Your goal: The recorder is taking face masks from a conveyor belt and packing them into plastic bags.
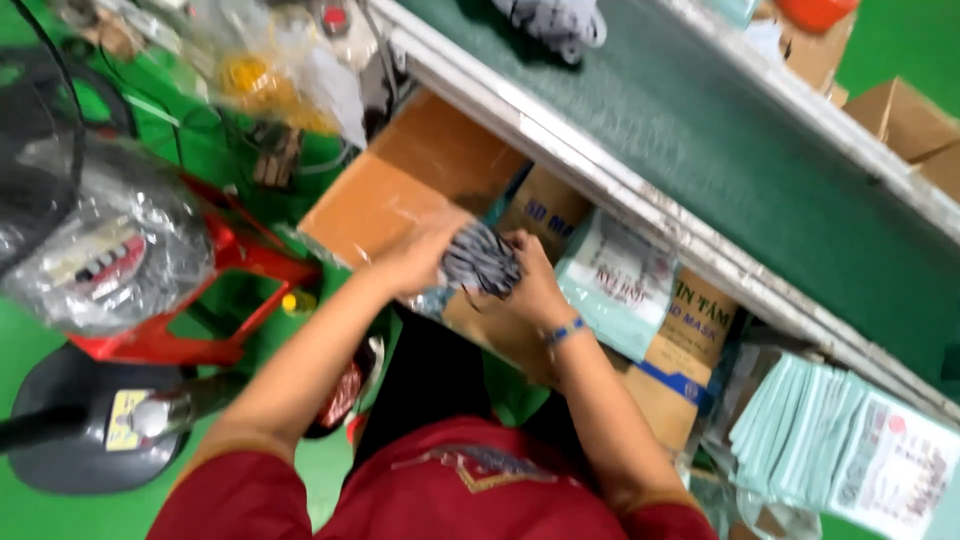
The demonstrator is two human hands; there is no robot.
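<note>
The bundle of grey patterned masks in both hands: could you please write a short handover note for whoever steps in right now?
Left hand: gripping the left side of the mask bundle.
Right hand: gripping its right side, blue wristband on that wrist.
The bundle is held over the open cardboard box beside the green conveyor belt.
Done: one bundle gathered in hand. Another grey bundle lies on the belt.
Left: the bundle is not yet set down. A stack of pale green packets sits at the right.

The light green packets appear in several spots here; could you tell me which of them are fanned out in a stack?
The light green packets at lower right, under the conveyor belt, are fanned out. The single packet beside the right hand leans alone against a box.
</note>
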